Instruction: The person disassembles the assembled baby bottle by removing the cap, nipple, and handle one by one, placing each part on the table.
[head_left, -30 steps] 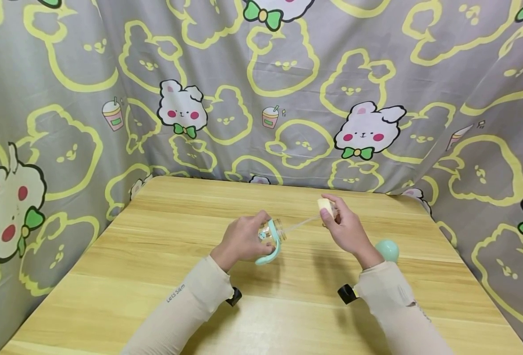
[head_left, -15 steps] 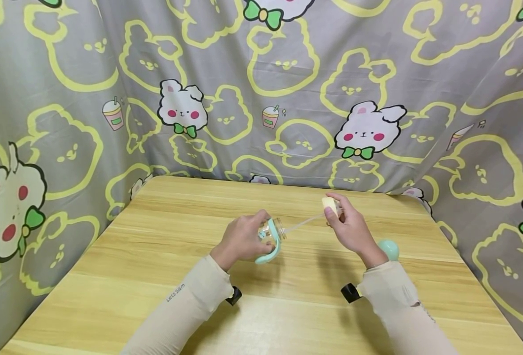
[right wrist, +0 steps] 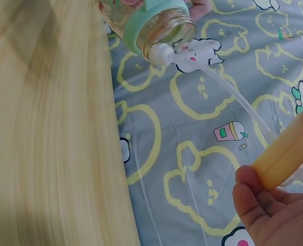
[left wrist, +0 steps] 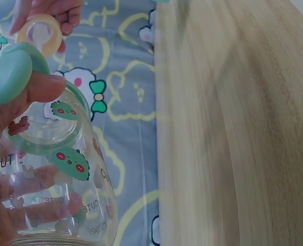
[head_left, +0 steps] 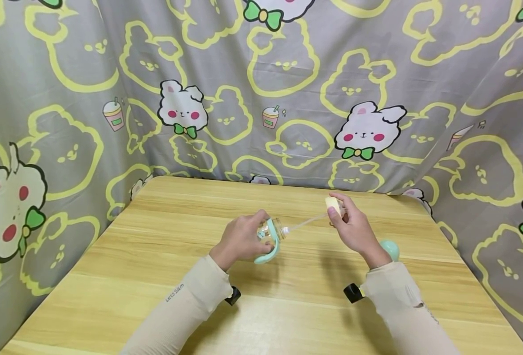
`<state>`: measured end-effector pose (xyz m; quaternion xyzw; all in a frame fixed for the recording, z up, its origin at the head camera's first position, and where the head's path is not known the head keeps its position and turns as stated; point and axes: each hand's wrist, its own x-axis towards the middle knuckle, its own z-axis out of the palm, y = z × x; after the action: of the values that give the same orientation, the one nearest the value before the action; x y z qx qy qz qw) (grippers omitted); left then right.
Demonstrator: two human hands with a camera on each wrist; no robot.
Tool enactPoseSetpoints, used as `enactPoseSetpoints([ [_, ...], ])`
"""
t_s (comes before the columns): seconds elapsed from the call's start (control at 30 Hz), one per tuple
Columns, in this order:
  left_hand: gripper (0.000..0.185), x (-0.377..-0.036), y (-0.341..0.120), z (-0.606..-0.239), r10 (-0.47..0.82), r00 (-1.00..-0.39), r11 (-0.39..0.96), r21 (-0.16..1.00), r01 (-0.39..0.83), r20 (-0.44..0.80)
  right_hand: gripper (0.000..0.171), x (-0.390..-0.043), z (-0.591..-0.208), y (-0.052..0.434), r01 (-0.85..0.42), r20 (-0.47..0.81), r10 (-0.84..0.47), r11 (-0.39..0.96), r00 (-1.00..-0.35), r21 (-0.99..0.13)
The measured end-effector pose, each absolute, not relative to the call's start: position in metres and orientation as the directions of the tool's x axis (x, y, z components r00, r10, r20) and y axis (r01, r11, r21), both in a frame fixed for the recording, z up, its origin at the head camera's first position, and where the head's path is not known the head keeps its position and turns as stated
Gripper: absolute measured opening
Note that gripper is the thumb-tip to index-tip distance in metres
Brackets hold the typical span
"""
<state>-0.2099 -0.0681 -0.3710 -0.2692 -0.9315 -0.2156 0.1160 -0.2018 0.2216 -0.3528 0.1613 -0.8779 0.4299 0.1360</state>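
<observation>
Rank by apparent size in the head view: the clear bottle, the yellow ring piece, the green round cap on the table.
1. clear bottle, partly covered by the left hand
2. green round cap, partly hidden
3. yellow ring piece
The last two look close.

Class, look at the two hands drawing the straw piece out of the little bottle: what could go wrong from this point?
1. The straw is thin and bowed between the yellow ring and the bottle; a sideways tug might kink it.
2. Its white end sits right at the bottle mouth and may catch there.
3. The left hand holds the clear bottle tilted in the air, where it could slip.
</observation>
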Motion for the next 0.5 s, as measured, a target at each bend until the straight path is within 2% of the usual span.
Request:
enactPoseSetpoints([
  [0.5,0.052,-0.2113,-0.064,-0.3718,0.458,-0.827,0.763,0.334,0.554,0.325,0.049,-0.2019,-0.3597,0.2265,-0.385,0.362,-0.16,0.572,-0.918,-0.724],
])
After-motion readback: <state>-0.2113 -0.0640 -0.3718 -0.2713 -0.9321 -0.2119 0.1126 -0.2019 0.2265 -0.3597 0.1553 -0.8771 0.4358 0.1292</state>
